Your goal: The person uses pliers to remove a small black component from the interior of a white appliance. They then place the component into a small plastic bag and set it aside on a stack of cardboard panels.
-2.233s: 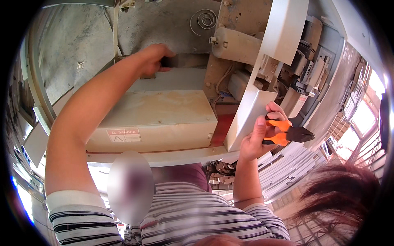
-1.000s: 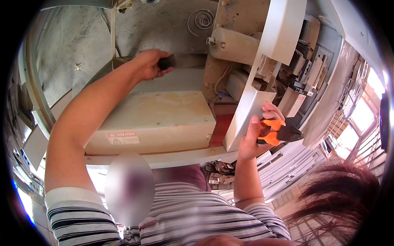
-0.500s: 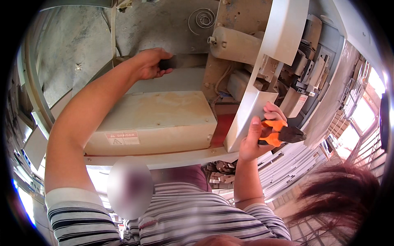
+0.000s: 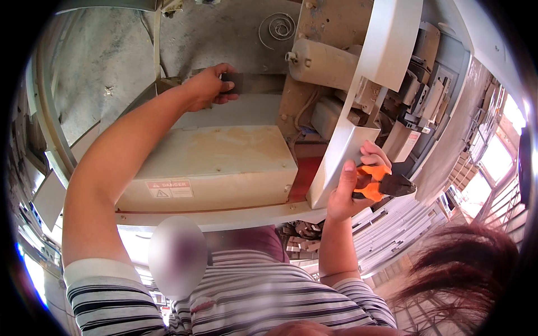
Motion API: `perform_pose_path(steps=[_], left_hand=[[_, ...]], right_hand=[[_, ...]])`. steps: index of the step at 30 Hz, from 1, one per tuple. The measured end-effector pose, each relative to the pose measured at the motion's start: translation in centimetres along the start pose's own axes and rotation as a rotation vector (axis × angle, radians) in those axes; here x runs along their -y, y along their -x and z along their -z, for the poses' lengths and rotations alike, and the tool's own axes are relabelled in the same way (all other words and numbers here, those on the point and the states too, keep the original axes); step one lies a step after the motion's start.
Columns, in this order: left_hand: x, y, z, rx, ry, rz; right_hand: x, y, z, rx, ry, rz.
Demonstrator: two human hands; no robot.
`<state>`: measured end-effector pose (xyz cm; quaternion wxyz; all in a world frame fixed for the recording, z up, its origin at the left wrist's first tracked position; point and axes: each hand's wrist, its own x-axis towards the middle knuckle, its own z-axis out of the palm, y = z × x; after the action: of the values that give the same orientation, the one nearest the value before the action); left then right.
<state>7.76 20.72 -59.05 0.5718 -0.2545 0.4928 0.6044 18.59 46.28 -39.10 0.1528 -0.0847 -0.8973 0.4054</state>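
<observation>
Newly thumb-across, clamping dark object (image 4: 236, 84) beyond box (image 4: 224, 151) in left hand (image 4: 205, 88), perhaps more firmly; gripping pliers (image 4: 385, 183) right of box in right hand (image 4: 346, 190).

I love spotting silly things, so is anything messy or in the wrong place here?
A pale, wire-like curl lies loose on the floor beyond the left hand, odd because it seems joined to nothing. The big box has brown patches on top, maybe dirt or rust.
</observation>
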Motion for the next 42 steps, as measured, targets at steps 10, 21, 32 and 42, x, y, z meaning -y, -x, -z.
perform_pose_path(steps=[10,21,32,42], left_hand=[[-0.3,0.5,-1.4,-0.128,-0.028,0.024],[0.3,0.3,-2.1,-0.234,-0.136,-0.123],[0.1,0.4,-2.5,-0.287,-0.227,-0.156],[1.1,0.4,-2.4,-0.311,-0.361,-0.325]], right_hand=[[0.0,0.2,0.0,-0.007,0.001,-0.035],[0.1,0.2,0.2,0.016,0.034,-0.027],[0.2,0.1,0.1,0.014,0.041,-0.017],[0.1,0.1,-0.1,0.002,0.004,-0.009]])
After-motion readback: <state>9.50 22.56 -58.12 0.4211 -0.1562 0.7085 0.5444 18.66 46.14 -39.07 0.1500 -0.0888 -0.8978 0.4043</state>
